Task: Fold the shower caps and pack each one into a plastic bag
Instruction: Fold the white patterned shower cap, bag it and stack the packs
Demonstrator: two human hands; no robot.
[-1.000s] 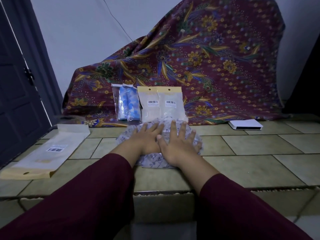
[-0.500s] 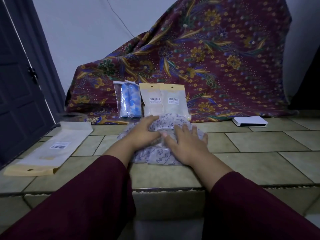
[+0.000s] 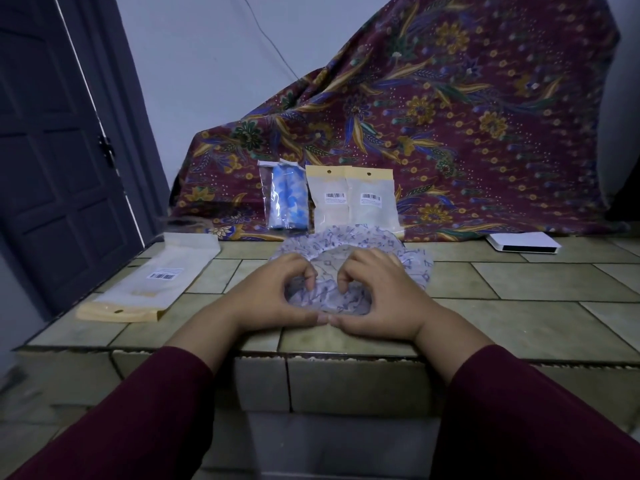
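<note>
The hands (image 3: 273, 292) (image 3: 381, 299) hide part of the cap (image 3: 349, 244); barcode labels (image 3: 335, 197) are too small to read.

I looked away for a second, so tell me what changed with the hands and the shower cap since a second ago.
Both hands were pressed flat on the shower cap. Now the left hand and right hand have drawn back toward the person and curled, gripping the cap's near edge with thumbs meeting in front. The cap's near part has bunched up. The packed bags, the empty bag and the white box lie where they were.
</note>
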